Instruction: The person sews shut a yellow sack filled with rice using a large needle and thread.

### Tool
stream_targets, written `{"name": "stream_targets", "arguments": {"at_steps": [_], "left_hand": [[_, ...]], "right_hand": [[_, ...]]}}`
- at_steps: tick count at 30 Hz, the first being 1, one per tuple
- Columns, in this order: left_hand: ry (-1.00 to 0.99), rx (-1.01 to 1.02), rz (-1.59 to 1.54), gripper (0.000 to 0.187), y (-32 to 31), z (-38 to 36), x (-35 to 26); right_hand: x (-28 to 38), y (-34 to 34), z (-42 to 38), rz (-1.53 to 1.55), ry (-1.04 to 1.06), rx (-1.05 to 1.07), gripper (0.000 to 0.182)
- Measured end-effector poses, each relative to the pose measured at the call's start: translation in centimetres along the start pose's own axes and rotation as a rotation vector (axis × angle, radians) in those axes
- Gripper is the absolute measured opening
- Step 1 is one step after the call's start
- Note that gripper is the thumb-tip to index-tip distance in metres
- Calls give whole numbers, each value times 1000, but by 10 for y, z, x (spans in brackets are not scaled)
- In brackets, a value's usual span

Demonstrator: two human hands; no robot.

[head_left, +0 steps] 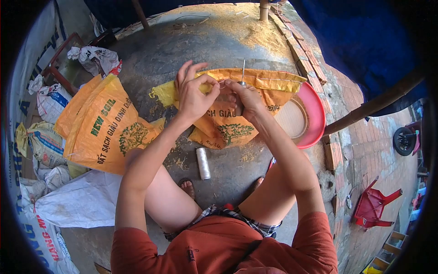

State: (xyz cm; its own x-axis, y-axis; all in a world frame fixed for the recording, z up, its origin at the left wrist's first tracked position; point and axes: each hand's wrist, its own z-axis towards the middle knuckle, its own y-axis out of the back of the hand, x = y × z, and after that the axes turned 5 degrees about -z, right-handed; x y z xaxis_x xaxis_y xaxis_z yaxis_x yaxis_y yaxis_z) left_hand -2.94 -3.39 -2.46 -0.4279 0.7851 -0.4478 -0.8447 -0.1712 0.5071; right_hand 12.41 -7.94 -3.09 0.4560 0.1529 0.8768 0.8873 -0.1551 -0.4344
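Note:
My left hand [196,91] is closed, thumb and forefinger pinched on a thin white thread [222,84]; its other fingers stick up. My right hand [247,98] grips an awl [243,71] by its handle, with the metal spike pointing up. The thread runs between the two hands. Beneath them lies an orange printed sack [235,130], with a row of white stitching along the right part of its folded top edge. A white spool of thread [203,163] lies on the floor between my feet.
A second orange sack [107,125] lies at left, beside white sacks [82,201]. A pink-rimmed sieve [319,112] sits under the sack's right end. Grain husks [260,39] cover the far floor. A wooden pole [374,105] and red stool [372,205] are at right.

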Motion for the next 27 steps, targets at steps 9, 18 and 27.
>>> {"name": "stream_targets", "arguments": {"at_steps": [9, 18, 27], "left_hand": [[241, 303, -537, 14, 68, 29, -1], [121, 283, -711, 11, 171, 37, -31], [-250, 1075, -651, 15, 165, 50, -60]], "right_hand": [[-3, 1, -5, -364, 96, -152, 21], [2, 2, -19, -775, 603, -350, 19], [-16, -14, -51, -1260, 836, -30, 23]]}}
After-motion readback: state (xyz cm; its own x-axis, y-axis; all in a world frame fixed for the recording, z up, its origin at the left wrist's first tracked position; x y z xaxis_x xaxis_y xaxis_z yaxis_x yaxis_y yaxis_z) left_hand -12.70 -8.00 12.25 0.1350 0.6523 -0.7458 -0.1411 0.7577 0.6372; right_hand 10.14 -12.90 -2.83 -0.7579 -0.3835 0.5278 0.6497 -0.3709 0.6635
